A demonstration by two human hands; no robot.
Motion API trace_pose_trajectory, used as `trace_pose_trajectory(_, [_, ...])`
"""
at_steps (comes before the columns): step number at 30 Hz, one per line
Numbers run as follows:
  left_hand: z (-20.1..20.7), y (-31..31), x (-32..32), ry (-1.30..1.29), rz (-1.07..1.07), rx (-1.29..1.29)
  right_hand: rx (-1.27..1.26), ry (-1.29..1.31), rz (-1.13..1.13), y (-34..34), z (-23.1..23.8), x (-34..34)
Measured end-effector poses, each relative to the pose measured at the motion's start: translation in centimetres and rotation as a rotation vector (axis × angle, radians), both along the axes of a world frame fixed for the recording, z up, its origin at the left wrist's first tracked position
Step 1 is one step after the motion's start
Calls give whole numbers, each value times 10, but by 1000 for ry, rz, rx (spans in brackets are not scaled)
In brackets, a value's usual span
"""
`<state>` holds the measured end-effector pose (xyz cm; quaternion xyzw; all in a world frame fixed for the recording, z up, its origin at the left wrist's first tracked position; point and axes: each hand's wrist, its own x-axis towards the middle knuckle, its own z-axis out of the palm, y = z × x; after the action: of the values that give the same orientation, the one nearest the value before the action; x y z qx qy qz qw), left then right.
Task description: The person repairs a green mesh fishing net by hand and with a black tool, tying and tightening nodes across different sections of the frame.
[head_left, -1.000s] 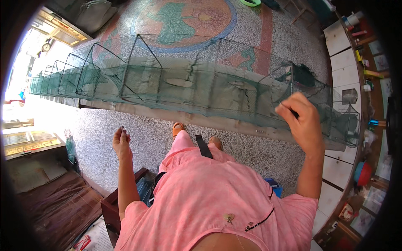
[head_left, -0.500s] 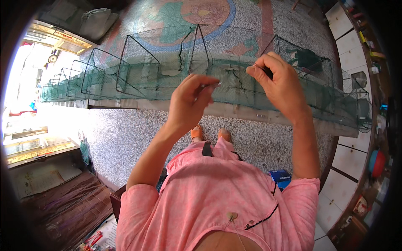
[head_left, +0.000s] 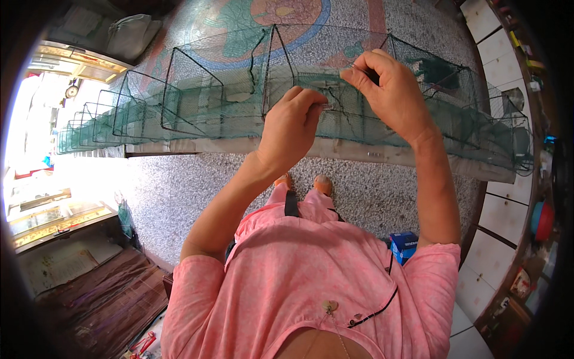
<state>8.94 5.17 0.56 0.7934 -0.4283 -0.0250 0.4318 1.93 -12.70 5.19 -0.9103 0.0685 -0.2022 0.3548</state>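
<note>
Holding your left hand at the near side of the green net cage, you have its fingers curled in, with the tips closed on a small item that cannot be identified. Your right hand, apart from the left, is pinched thumb to forefinger; whether anything is gripped there cannot be told. Black-ribbed and elongated, the net cage lies lengthwise along the pale worktop, before you, above the speckled floor.
</note>
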Motion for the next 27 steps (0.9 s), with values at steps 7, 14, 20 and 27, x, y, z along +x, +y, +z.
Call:
trace_pose_trajectory(7, [2, -5, -5, -19, 3, 52, 2, 25, -6, 0, -1, 0])
trace_pose_trajectory(14, [2, -2, -12, 3, 31, 20, -23, 26, -38, -1, -6, -1])
trace_pose_trajectory(20, [1, -2, -13, 6, 30, 21, -52, -26, -39, 1, -7, -5])
trace_pose_trajectory(27, [-2, 0, -15, -29, 18, 27, -82, -5, -97, 1, -14, -5])
